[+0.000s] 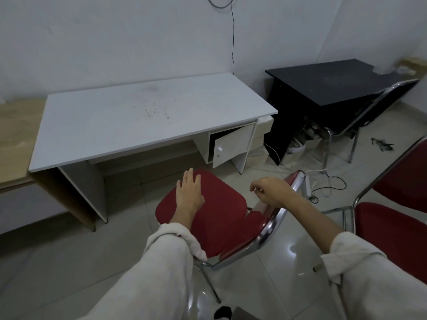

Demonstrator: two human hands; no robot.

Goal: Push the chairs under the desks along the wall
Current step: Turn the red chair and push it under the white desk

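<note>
A red padded chair [221, 218] with a chrome frame stands on the tiled floor just in front of the white desk [129, 118], its seat facing the desk's knee space. My left hand [188, 194] lies flat on the seat, fingers spread. My right hand [270, 190] hovers over the top of the chair's backrest with fingers loosely curled, holding nothing. A second red chair [392, 218] stands at the right edge. A third chair [360, 114], dark with a chrome frame, is tucked against the black desk [328, 84] in the corner.
The white desk's small cabinet door [231, 146] hangs open at its right side. A light wooden desk [16, 137] adjoins on the left. A power strip [308, 187] and cables lie on the floor between the desks. A cable [233, 42] hangs down the wall.
</note>
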